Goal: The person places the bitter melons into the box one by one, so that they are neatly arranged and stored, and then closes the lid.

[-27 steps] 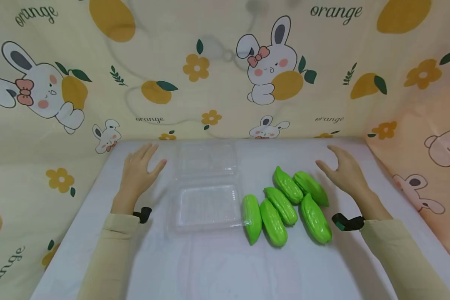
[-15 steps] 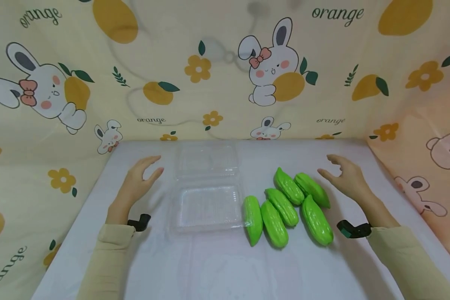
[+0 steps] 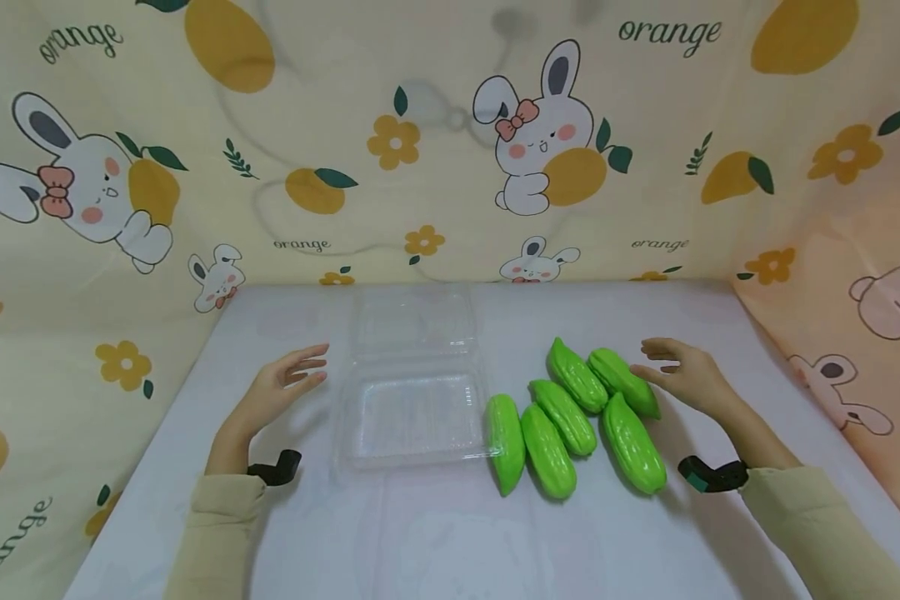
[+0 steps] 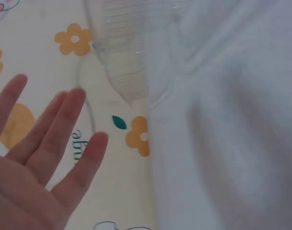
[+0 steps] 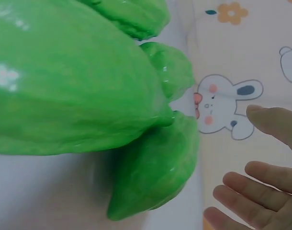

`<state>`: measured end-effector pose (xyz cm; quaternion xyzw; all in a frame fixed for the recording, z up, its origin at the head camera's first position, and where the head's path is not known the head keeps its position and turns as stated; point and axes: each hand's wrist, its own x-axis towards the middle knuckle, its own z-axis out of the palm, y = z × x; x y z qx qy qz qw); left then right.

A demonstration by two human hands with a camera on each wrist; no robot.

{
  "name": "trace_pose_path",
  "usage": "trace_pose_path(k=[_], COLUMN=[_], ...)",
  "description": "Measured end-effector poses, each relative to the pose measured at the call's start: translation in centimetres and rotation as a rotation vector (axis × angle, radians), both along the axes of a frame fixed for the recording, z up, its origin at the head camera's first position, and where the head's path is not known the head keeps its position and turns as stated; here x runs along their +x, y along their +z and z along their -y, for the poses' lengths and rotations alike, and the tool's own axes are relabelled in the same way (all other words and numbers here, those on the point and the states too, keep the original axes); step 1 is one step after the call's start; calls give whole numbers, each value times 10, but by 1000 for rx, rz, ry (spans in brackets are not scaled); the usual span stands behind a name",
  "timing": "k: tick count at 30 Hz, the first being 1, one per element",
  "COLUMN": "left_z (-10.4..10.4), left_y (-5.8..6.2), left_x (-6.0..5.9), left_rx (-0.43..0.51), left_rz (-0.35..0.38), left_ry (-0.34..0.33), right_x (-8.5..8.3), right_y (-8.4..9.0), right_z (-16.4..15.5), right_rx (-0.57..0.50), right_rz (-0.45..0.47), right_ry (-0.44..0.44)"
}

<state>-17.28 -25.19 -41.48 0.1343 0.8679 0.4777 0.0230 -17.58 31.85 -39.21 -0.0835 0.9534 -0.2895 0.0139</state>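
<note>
Several glossy green gourds (image 3: pixel 573 421) lie in a cluster right of centre on the white table (image 3: pixel 450 533). My right hand (image 3: pixel 678 375) hovers open beside the rightmost far gourd (image 3: pixel 624 382), fingers straight, holding nothing; the right wrist view shows the gourds (image 5: pixel 79 81) close up with my fingers (image 5: pixel 246 191) at the lower right. A clear plastic clamshell box (image 3: pixel 417 412) lies open at centre, its lid (image 3: pixel 414 321) folded back. My left hand (image 3: pixel 281 383) is open just left of the box, apart from it; the left wrist view shows its spread fingers (image 4: pixel 55 129) and the box's ridged edge (image 4: pixel 124 57).
A cartoon rabbit-and-orange cloth (image 3: pixel 450 142) walls in the table at the back and on both sides. Bare white tabletop lies along the near edge. Dark wrist-camera mounts (image 3: pixel 273 467) sit at both cuffs.
Both hands have drawn back toward me and lowered. The left one moved closer to the box's left edge, the right one closer to the far right gourd. The box and gourds have not moved.
</note>
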Motion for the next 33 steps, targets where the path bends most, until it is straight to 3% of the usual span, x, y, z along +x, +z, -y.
trace_pose_path(k=[12, 25, 33], left_z=[5, 0, -3], left_y=[-27, -34, -38], left_x=[7, 10, 9], left_rx=[92, 113, 108], left_rz=[137, 219, 214], left_ry=[-110, -182, -190], right_x=[1, -3, -2], right_y=[-18, -34, -41], right_z=[-11, -13, -13], right_rx=[-63, -96, -90], right_rz=[128, 234, 273], right_ry=[10, -21, -37])
